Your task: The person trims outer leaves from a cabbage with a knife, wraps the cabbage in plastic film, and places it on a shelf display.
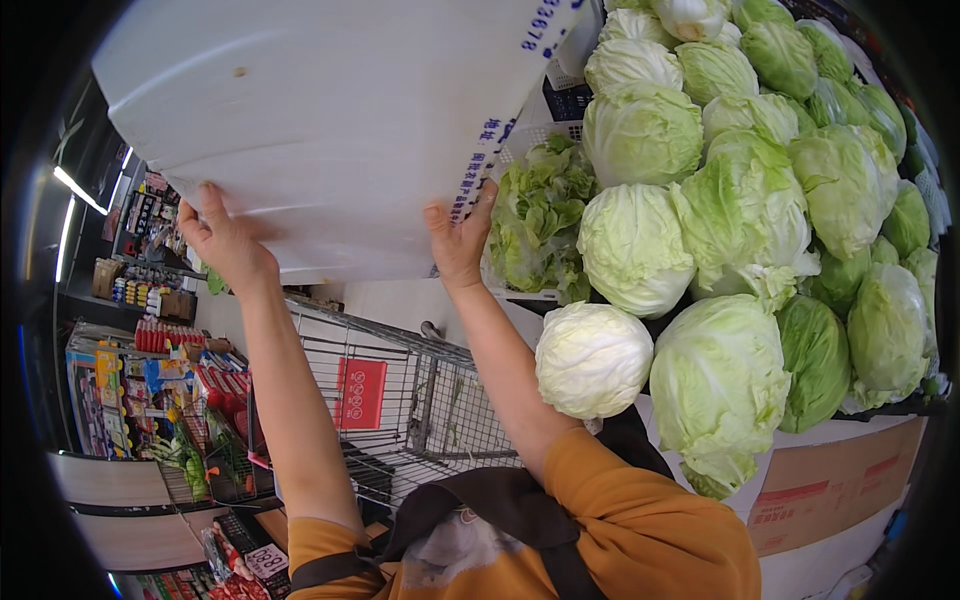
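Both hands hold up a large white foam box (pixel 322 135) bearing blue writing along its right side. My left hand (pixel 229 244) grips the near edge at the box's left corner, thumb on the white face. My right hand (pixel 461 240) grips the near edge at the right corner, thumb and fingers spread around it. The contents of the box, if any, cannot be seen. Just right of my right hand, loose leafy lettuce (pixel 540 217) lies in a white plastic crate (pixel 525 139). Further right are piled cabbage heads, with a pale peeled one (pixel 594 360) at the near left edge.
A metal shopping cart (pixel 405 405) with a red plate stands below my forearms. Shelves of packaged goods (pixel 157 375) and a wire basket with green vegetables (pixel 184 457) are at the left. A cardboard panel (pixel 832 480) is under the cabbage display at the lower right.
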{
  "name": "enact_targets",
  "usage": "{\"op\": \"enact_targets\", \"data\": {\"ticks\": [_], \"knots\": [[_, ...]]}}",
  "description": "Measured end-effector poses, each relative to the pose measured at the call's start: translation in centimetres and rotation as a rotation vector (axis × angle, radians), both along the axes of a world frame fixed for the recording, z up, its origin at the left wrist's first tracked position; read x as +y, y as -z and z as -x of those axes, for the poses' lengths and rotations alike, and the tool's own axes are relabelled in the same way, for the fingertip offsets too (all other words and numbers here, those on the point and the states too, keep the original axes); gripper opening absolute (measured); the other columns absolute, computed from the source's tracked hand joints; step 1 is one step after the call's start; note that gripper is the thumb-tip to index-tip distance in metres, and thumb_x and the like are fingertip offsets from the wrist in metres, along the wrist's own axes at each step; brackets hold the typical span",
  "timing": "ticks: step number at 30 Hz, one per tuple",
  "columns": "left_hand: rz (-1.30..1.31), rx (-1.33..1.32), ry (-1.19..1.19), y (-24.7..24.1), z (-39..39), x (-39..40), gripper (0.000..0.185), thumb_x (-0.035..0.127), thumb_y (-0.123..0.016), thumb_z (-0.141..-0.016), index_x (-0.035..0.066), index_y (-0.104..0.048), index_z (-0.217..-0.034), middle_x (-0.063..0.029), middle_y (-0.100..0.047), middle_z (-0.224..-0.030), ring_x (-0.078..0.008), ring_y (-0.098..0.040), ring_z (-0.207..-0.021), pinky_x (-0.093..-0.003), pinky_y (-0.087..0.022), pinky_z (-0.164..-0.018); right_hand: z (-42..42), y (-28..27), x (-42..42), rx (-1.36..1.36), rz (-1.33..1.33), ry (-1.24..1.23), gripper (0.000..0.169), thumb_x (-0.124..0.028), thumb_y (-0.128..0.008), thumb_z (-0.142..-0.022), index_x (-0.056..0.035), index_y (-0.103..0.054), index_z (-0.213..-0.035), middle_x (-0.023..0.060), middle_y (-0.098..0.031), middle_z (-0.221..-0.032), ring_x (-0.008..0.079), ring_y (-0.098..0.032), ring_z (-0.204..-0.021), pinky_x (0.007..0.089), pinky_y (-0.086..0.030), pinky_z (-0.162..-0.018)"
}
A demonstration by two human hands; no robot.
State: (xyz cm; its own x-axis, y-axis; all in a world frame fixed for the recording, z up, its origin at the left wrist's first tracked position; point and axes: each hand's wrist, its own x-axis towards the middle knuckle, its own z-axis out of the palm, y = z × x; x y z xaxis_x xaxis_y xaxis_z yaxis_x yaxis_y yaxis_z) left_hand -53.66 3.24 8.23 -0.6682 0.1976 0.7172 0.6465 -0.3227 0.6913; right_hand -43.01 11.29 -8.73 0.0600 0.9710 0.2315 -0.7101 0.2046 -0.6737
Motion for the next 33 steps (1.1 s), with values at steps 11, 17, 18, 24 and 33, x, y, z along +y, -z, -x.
{"op": "enact_targets", "data": {"ticks": [11, 17, 18, 24, 33], "knots": [[-0.304, -0.392, 0.064, 3.8, 2.4, -9.0, 0.047, 0.042, -0.037, -0.093, 0.010, -0.041, -0.127, -0.0052, -0.048, -0.124, -0.0231, -0.045, -0.114, -0.0406, -0.034, -0.099, -1.7, -6.5, -3.4, -0.354, -0.439, 0.088, 0.061, -0.034, -0.084, -0.054, -0.0046, -0.053, -0.098, 0.0030, -0.059, -0.075, 0.0149, -0.055, -0.065, 0.0286, -0.043, -0.071], [-0.414, -0.615, 0.119, 11.3, 0.1, -20.7, 0.051, 0.048, -0.036, -0.091, 0.009, -0.043, -0.124, -0.0102, -0.048, -0.121, -0.0267, -0.047, -0.112, -0.0446, -0.040, -0.096, -6.4, -10.7, -13.0, -0.505, -0.985, -0.191, 0.054, -0.024, -0.079, -0.056, -0.0105, -0.054, -0.102, 0.0039, -0.056, -0.081, 0.0227, -0.055, -0.069, 0.0332, -0.039, -0.069], [-0.429, -0.676, 0.104, 13.2, -0.7, -22.4, 0.051, 0.047, -0.037, -0.091, 0.009, -0.043, -0.124, -0.0101, -0.048, -0.122, -0.0264, -0.047, -0.113, -0.0442, -0.039, -0.096, -7.4, -11.3, -14.8, -0.522, -1.093, -0.329, 0.058, -0.021, -0.077, -0.058, -0.0102, -0.052, -0.109, 0.0053, -0.055, -0.087, 0.0231, -0.055, -0.072, 0.0337, -0.039, -0.072], [-0.549, -0.828, -0.113, 14.8, -4.5, -31.9, 0.048, 0.043, -0.038, -0.092, 0.009, -0.044, -0.124, -0.0098, -0.047, -0.124, -0.0246, -0.045, -0.114, -0.0418, -0.038, -0.098, -10.0, -11.1, -21.3, -0.687, -1.531, -0.599, 0.077, -0.008, -0.070, -0.064, -0.0054, -0.036, -0.133, 0.0110, -0.056, -0.097, 0.0239, -0.060, -0.074, 0.0318, -0.047, -0.061], [-0.543, -0.823, -0.218, 14.3, -12.2, -45.0, 0.044, 0.038, -0.041, -0.092, 0.009, -0.046, -0.124, -0.0083, -0.046, -0.126, -0.0221, -0.042, -0.118, -0.0381, -0.034, -0.100, -12.5, -13.0, -27.9, -0.510, -1.411, -0.958, 0.073, -0.008, -0.069, -0.068, 0.0059, -0.033, -0.130, 0.0157, -0.060, -0.087, 0.0266, -0.058, -0.061, 0.0317, -0.047, -0.052]]}}
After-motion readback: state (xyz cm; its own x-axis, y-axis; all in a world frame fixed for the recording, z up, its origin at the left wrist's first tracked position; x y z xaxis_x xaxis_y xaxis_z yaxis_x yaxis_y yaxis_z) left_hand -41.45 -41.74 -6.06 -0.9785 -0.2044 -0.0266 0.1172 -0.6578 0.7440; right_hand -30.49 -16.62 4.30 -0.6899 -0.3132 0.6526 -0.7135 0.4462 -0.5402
